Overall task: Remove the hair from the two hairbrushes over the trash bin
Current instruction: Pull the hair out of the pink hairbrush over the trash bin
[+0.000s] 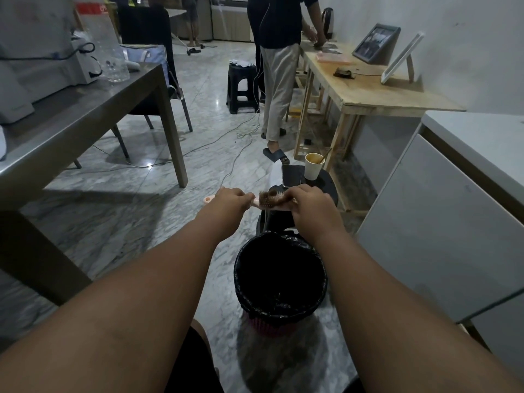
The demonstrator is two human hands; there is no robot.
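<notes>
Two bare hands hold a pale pink plastic hairbrush (256, 202) out beyond a round trash bin lined with a black plastic bag (280, 276).

The left hand (232, 200) is clenched around the brush handle, whose rounded end pokes out to its left, while the right hand (307, 201) has its fingers closed on the brush head, pinching at the clump of brown hair (270, 197) tangled in the bristles. The brush lies roughly level — just past the bin's far rim rather than straight above its opening. Behind the hands a low black stool (329, 185) carries a dark phone (292, 175) and a white paper cup (314, 165). Only one hairbrush shows here. Another person (279, 66) stands at a light wooden table (368, 89) further back.
</notes>
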